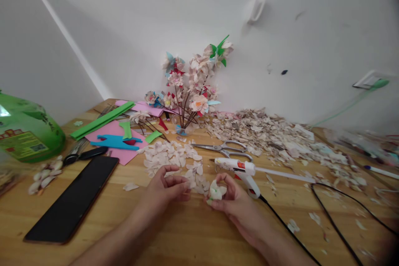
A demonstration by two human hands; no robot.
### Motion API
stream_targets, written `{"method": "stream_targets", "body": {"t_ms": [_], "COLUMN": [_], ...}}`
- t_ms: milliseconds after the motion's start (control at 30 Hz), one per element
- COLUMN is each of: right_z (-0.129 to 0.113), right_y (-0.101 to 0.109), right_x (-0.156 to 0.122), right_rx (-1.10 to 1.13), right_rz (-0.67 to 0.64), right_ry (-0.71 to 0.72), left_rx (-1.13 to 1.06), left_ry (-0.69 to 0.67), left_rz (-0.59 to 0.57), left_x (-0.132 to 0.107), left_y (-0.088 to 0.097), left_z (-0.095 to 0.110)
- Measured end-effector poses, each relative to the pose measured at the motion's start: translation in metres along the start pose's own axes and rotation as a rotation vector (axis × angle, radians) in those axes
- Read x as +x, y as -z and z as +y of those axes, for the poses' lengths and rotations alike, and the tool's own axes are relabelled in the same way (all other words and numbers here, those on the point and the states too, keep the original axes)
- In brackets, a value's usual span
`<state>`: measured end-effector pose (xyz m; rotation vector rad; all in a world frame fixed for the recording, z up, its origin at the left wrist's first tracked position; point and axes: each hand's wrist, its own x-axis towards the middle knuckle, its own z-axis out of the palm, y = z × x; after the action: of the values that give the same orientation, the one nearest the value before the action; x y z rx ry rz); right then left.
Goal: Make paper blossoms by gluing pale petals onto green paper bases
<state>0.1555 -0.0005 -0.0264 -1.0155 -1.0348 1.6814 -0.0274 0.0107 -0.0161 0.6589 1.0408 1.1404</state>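
Note:
My right hand [232,197] pinches a small white petal flower [217,191] with a bit of green in it, between thumb and fingers just above the table. To its left, my left hand [170,187] is closed, thumb against curled fingers; what it holds, if anything, is hidden. Loose pale petals [166,156] lie spread right beyond both hands. A white glue gun [238,166] rests on its side behind my right hand, its nozzle pointing left. Grey-handled scissors [222,147] lie just past the glue gun.
Finished flowers [199,70] on stems stand at the back by the wall. A heap of dry petals [264,131] covers the back right. At left are a black phone [75,199], a green bottle [29,129] and coloured paper [102,120]. The black cord [286,228] trails across the right.

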Motion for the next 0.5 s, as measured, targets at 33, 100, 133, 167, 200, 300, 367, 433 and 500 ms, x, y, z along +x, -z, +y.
{"method": "stream_targets", "body": {"t_ms": [33, 100, 133, 167, 200, 300, 367, 433, 500], "right_z": [0.0, 0.001, 0.002, 0.002, 0.002, 0.004, 0.005, 0.006, 0.007], "right_y": [0.0, 0.0, 0.0, 0.0, 0.0, -0.002, -0.003, -0.004, -0.005], "right_x": [0.0, 0.001, 0.001, 0.001, 0.001, 0.003, 0.003, 0.004, 0.004], "right_rx": [0.004, 0.02, 0.029, 0.037, 0.044, 0.07, 0.083, 0.08, 0.064], "right_rz": [0.004, 0.013, 0.015, 0.017, 0.016, -0.001, -0.014, -0.021, -0.025], "right_ry": [0.01, 0.027, 0.029, 0.027, 0.018, -0.017, -0.028, -0.032, -0.028], "left_rx": [-0.008, -0.014, -0.011, -0.006, 0.002, 0.016, 0.018, 0.018, 0.019], "left_ry": [0.012, 0.039, 0.06, 0.088, 0.12, 0.22, 0.276, 0.318, 0.346], "left_rz": [-0.008, -0.033, -0.046, -0.058, -0.07, -0.106, -0.12, -0.119, -0.112], "left_x": [-0.001, -0.004, -0.006, -0.008, -0.01, -0.016, -0.019, -0.02, -0.02], "left_y": [-0.001, -0.003, -0.004, -0.005, -0.006, -0.008, -0.009, -0.009, -0.008], "left_z": [0.0, 0.001, 0.001, 0.002, 0.003, 0.005, 0.007, 0.009, 0.012]}}
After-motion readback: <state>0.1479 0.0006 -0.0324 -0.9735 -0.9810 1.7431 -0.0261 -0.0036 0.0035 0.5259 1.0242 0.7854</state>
